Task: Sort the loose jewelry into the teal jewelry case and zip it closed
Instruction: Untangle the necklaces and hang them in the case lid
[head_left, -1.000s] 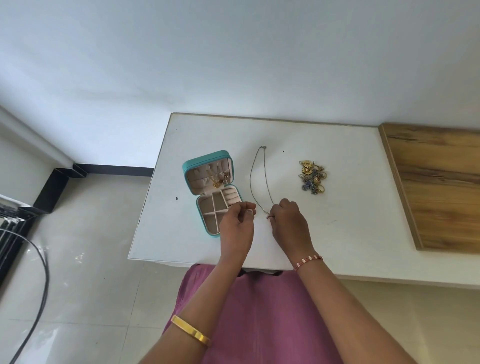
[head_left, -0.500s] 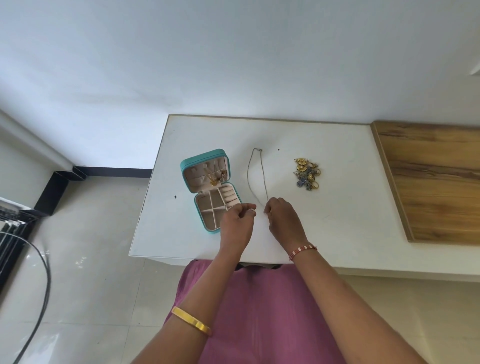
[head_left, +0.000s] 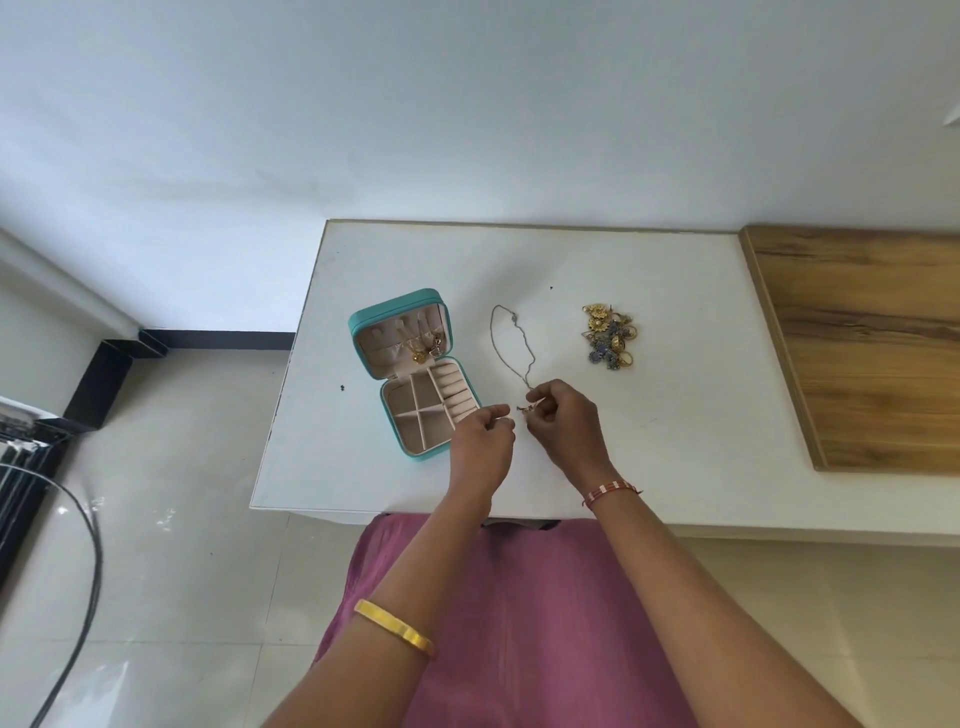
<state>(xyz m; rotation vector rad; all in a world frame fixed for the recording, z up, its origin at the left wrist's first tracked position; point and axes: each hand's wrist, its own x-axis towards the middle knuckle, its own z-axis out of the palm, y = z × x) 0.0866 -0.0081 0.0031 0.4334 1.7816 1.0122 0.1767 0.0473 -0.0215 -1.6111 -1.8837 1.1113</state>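
On the white table (head_left: 675, 415) the teal jewelry case (head_left: 413, 374) stood open, near the left edge. Its lid was tilted up at the far side, and a few gold pieces (head_left: 423, 351) hung inside the lid. The lower half showed beige compartments and a row of ring rolls; I could not tell if anything lay in them.

Just to the right of the case a thin silver chain (head_left: 511, 348) lay on the table in a long loop that ran away from the person. The near end of the chain was at the right hand (head_left: 569, 428), whose thumb and fingers were curled and pinched this end. A small dark part, perhaps the clasp, showed just left of these fingertips. The left hand (head_left: 483, 441) was close beside it, between the case and the right hand, with its fingers curled toward the thumb. Whether it really held the chain end, the view was too small to say.

Farther right, well apart from the case, a small heap of loose jewelry (head_left: 608, 338) in gold and blue-grey lay on the table. A gold bangle (head_left: 395, 626) was on the left forearm and a red and white band (head_left: 610, 491) on the right wrist. A wooden board (head_left: 872, 343) covered the right side of the table.
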